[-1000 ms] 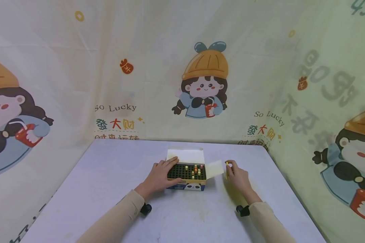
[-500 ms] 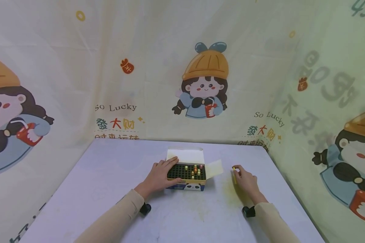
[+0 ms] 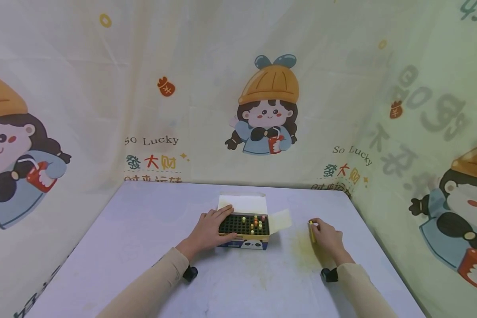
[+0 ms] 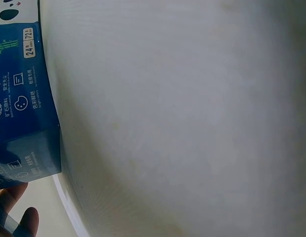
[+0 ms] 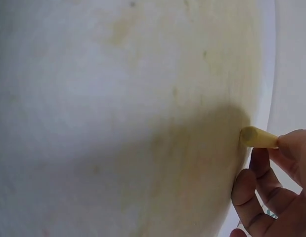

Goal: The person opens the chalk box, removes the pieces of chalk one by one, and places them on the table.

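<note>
A chalk box (image 3: 246, 244) with a panda on its front stands mid-table, its white lid flap (image 3: 242, 203) raised at the back. Several chalk sticks (image 3: 256, 223) poke up from the right part of its black holed insert. My left hand (image 3: 207, 229) holds the box's left end, thumb along the front and fingers reaching to the far side; in the left wrist view the blue box (image 4: 24, 84) shows at the left edge. To the right, my right hand (image 3: 329, 239) pinches a yellow chalk stick (image 5: 260, 138) just over the table.
A pale side flap (image 3: 280, 221) juts from the box's right end. Yellowish smudges (image 3: 302, 254) mark the white table between the box and my right hand. Printed cloth (image 3: 206, 110) hangs behind and beside the table.
My right hand has moved rightward and slightly toward me with the yellow chalk stick, away from the box. The left hand and the box have stayed put.
</note>
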Action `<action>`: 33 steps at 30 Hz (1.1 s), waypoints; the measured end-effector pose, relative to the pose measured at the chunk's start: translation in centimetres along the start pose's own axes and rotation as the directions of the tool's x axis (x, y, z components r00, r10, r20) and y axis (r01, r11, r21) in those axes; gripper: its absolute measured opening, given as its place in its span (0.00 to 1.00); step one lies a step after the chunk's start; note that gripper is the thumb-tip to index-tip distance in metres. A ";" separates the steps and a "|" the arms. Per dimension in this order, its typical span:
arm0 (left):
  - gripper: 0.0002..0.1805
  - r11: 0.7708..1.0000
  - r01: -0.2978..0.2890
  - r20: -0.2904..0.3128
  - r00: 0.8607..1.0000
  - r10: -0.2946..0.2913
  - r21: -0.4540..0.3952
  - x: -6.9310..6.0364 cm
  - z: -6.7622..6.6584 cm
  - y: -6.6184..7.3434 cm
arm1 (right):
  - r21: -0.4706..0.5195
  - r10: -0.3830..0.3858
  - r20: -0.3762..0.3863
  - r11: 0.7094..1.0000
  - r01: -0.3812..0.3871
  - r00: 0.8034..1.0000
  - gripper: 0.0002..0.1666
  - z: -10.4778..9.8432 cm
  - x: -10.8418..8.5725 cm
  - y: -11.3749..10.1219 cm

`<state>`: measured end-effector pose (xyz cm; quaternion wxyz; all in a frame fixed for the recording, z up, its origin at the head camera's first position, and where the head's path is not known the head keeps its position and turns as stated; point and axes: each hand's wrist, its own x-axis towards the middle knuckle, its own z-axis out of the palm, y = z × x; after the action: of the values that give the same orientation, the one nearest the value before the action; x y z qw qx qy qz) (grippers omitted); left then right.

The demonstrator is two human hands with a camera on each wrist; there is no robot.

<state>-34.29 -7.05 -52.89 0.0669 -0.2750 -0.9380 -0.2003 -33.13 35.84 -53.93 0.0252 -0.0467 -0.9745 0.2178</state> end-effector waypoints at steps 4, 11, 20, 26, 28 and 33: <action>0.51 1.000 0.002 0.005 1.000 -0.002 0.001 0.0 0.0 0.0 | -0.018 0.002 0.011 1.000 -0.002 1.000 0.22 -0.1 -0.2 -0.1; 0.51 1.000 0.002 0.004 1.000 -0.002 -0.005 0.0 0.1 0.0 | -0.015 0.003 0.009 1.000 -0.003 1.000 0.22 -0.2 -0.4 -0.4; 0.51 1.000 -0.002 0.002 1.000 0.002 0.004 0.0 0.0 0.0 | -0.021 -0.007 0.009 1.000 0.007 1.000 0.22 -0.2 -0.2 -0.3; 0.50 1.000 -0.011 -0.010 1.000 0.012 0.007 -0.1 0.0 0.0 | -0.002 0.021 0.036 1.000 -0.021 0.999 0.23 -0.5 0.0 -0.7; 0.50 1.000 -0.016 -0.016 1.000 0.016 0.018 -0.1 0.1 0.0 | 0.001 0.036 0.045 0.999 -0.036 0.998 0.24 -0.6 0.1 -0.8; 0.51 0.999 -0.017 -0.020 1.000 0.018 0.030 -0.1 0.2 -0.1 | -0.005 0.051 0.061 0.999 -0.050 0.997 0.24 -0.9 0.2 -1.3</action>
<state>-34.29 -7.14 -53.12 0.0824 -0.2799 -0.9377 -0.1885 -33.32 35.10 -52.54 -0.0100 -0.0648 -0.9738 0.2179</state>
